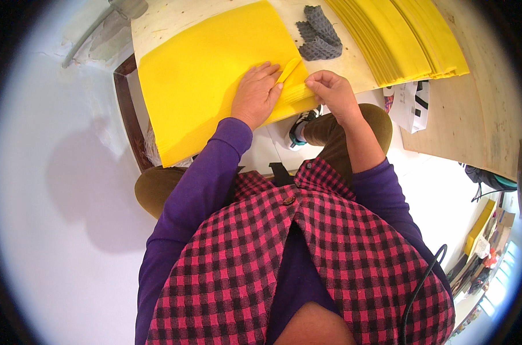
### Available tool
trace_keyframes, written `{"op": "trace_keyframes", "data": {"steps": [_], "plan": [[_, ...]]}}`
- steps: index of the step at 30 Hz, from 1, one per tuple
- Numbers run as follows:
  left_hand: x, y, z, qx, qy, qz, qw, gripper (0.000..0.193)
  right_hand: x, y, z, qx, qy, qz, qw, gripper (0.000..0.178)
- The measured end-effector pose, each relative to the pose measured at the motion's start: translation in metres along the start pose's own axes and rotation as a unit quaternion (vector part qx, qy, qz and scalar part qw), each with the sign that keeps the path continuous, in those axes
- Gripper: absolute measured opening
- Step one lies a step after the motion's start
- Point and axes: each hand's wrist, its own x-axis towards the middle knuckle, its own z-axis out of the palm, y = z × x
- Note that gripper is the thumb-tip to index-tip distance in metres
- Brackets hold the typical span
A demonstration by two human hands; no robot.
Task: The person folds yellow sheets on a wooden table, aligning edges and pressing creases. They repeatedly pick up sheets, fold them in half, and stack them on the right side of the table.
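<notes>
A thick stack of yellow sheets (pixel 203 75) lies on a pale wooden table (pixel 157 20) in front of me. My left hand (pixel 256 92) rests flat on the stack near its right corner, thumb under a lifted corner of the top sheet (pixel 288 70). My right hand (pixel 330 89) pinches the edges of the sheets at the stack's right side, fingers closed on them.
A grey mesh pad (pixel 319 34) lies on the table beyond my hands. A second fanned stack of yellow sheets (pixel 399 37) fills the table's right part. A white printed bag (pixel 410 103) hangs at the table edge. White floor lies to the left.
</notes>
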Motion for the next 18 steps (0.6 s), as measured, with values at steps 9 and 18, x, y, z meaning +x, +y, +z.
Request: {"op": "trace_keyframes", "data": {"steps": [9, 18], "plan": [[-0.0001, -0.0009, 0.0004, -0.002, -0.002, 0.000, 1.000, 0.035, -0.0002, 0.0000, 0.0018, 0.004, 0.010, -0.004, 1.000, 0.009], [0.0000, -0.0003, -0.0003, -0.003, -0.002, 0.002, 1.000, 0.036, 0.0006, 0.0001, 0.0013, -0.008, 0.001, -0.005, 1.000, 0.011]]}}
